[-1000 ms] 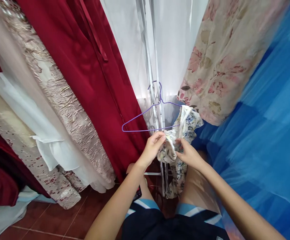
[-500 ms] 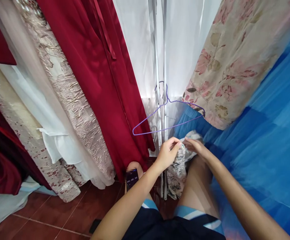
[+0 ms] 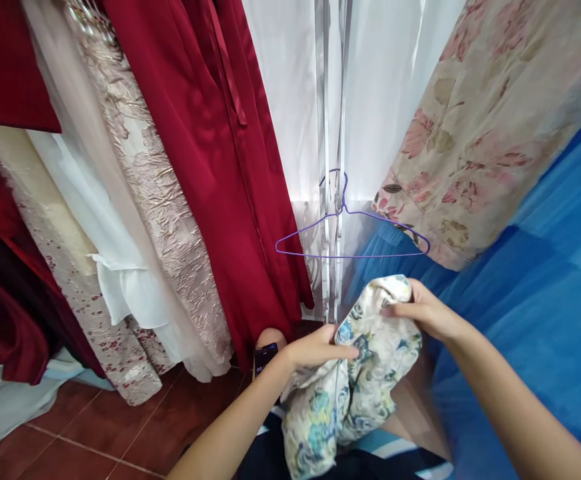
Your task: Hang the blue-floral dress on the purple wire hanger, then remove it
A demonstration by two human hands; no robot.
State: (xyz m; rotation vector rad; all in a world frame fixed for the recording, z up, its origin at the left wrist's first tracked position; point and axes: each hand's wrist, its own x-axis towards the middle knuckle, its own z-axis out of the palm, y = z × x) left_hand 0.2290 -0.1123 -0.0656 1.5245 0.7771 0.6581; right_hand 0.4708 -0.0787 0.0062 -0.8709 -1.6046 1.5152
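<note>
A white garment with a blue, green and yellow floral print (image 3: 365, 367) hangs bunched over my lap, held between both hands. My left hand (image 3: 320, 348) pinches one edge of it, thumb on top. The upper right corner is gripped by my right hand (image 3: 427, 310), its thumb pressed on the cloth and the fingers behind. Just beyond the cloth a purple wire hanger (image 3: 353, 256) hangs by its hook on white metal rails (image 3: 326, 133), with nothing on it.
Red dresses (image 3: 210, 167) and pale embroidered ones (image 3: 155, 200) hang at the left. At the right are a floral dress (image 3: 475, 153) and blue tulle (image 3: 535, 320). A phone (image 3: 264, 357) rests by my left leg above red floor tiles (image 3: 135, 420).
The printed garment has come up from between my legs and is spread wider over my lap. My hands have moved apart. The hanger has swung to nearly level.
</note>
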